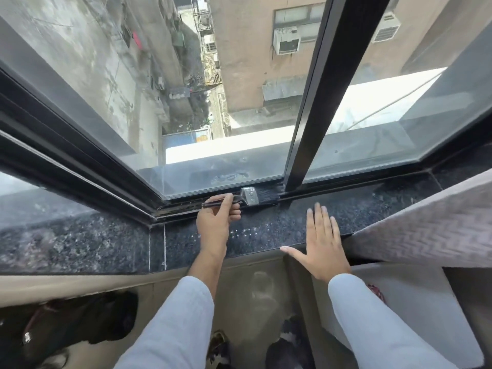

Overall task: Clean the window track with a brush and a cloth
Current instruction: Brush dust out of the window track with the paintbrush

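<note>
My left hand grips the dark handle of a flat paintbrush with a metal ferrule and black bristles. The brush lies along the black window track, bristles pointing right and touching the foot of the black vertical window frame. My right hand rests flat, fingers spread, on the dark speckled granite sill, holding nothing. No cloth is in view.
A grey woven curtain hangs over the sill at the right. The glass panes look down on an alley and buildings. Dark bags and footwear lie on the floor below.
</note>
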`<state>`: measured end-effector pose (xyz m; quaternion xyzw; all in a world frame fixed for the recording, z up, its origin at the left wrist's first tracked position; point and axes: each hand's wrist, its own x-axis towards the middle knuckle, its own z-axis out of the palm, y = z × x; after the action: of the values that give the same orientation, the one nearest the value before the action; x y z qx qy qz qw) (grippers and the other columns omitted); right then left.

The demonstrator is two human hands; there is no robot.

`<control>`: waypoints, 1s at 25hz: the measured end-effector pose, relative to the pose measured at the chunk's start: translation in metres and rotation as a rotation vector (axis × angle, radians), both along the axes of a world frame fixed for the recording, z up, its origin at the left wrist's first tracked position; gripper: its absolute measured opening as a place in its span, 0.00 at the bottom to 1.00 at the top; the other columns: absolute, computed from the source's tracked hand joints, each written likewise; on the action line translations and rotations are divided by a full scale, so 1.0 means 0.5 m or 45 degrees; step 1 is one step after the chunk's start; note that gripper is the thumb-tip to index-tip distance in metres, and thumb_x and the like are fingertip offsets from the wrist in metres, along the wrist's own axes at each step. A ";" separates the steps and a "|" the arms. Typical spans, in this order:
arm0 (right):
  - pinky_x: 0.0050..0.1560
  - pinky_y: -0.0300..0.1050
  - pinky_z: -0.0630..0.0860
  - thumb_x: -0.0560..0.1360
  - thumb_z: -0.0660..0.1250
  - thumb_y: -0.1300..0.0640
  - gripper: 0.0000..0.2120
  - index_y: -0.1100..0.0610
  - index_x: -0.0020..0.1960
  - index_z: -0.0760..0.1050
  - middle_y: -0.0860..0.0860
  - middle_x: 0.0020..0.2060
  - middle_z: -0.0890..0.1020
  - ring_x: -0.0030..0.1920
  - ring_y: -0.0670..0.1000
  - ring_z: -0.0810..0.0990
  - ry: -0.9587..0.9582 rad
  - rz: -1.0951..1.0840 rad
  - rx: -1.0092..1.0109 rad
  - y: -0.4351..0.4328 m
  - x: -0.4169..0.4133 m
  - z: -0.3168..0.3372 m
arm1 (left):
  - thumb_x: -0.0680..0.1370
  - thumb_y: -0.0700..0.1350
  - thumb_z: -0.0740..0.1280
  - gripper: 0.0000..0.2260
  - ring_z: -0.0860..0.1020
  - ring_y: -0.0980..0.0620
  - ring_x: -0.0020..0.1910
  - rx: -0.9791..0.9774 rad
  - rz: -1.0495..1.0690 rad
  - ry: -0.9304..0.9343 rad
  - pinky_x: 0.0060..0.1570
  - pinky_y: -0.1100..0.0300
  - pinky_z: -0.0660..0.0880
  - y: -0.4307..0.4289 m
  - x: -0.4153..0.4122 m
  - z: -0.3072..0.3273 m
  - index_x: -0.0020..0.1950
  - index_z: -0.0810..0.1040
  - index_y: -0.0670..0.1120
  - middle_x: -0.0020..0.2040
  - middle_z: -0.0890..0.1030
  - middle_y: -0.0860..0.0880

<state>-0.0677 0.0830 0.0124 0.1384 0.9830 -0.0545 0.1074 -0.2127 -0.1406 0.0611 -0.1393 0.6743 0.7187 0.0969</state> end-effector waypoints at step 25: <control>0.84 0.64 0.52 0.71 0.43 0.17 0.59 0.63 0.84 0.46 0.62 0.85 0.49 0.85 0.61 0.48 0.031 0.012 0.022 -0.001 0.000 -0.002 | 0.83 0.44 0.68 0.07 0.83 0.37 0.36 -1.546 -0.269 0.847 0.37 0.42 0.84 -0.234 0.028 0.152 0.56 0.82 0.41 0.47 0.81 0.42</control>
<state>-0.0678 0.0824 0.0114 0.1341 0.9853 -0.0471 0.0946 -0.1987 -0.2577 0.1371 0.1249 0.9603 0.2063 -0.1403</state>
